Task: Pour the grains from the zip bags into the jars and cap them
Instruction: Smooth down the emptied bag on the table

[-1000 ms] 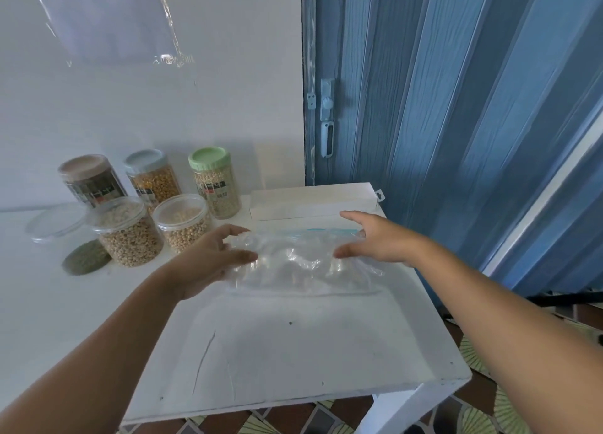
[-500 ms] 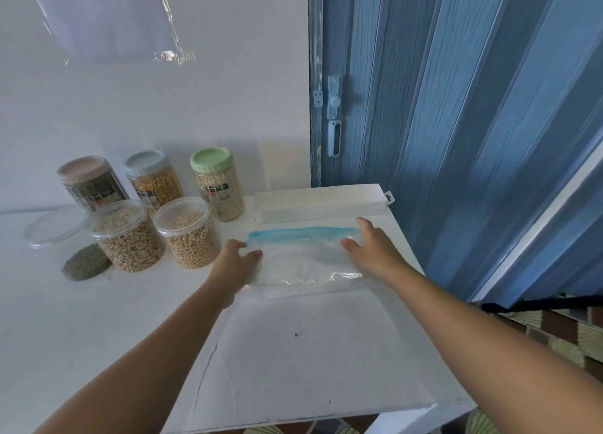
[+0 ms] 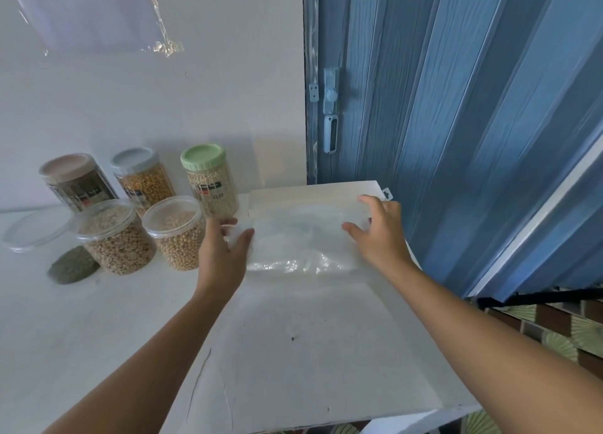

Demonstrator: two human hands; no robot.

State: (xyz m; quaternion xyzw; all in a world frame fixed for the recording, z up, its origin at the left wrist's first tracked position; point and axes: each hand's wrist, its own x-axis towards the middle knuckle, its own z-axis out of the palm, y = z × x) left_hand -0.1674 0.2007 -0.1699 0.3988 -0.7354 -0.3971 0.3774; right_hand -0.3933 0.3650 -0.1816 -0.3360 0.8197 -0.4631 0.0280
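An empty clear zip bag (image 3: 300,238) lies stretched between my hands, its far part over a flat white box (image 3: 313,192). My left hand (image 3: 223,257) pinches the bag's left edge between thumb and fingers. On the right edge, my right hand (image 3: 380,238) holds the bag the same way. Left of the bag stand two wide clear jars of pale grains (image 3: 114,238) (image 3: 177,233). Behind them are three tall capped jars, with a brown lid (image 3: 67,168), a grey lid (image 3: 137,161) and a green lid (image 3: 203,156).
A clear jar (image 3: 32,230) with a little green grain (image 3: 72,268) at its bottom stands at the far left. The white table (image 3: 310,352) ends just right of my right arm, beside a blue folding door (image 3: 456,124). A plastic sheet (image 3: 98,13) hangs on the wall.
Both hands have carried the bag away from me, up onto the white box. Its blue zip strip no longer shows.
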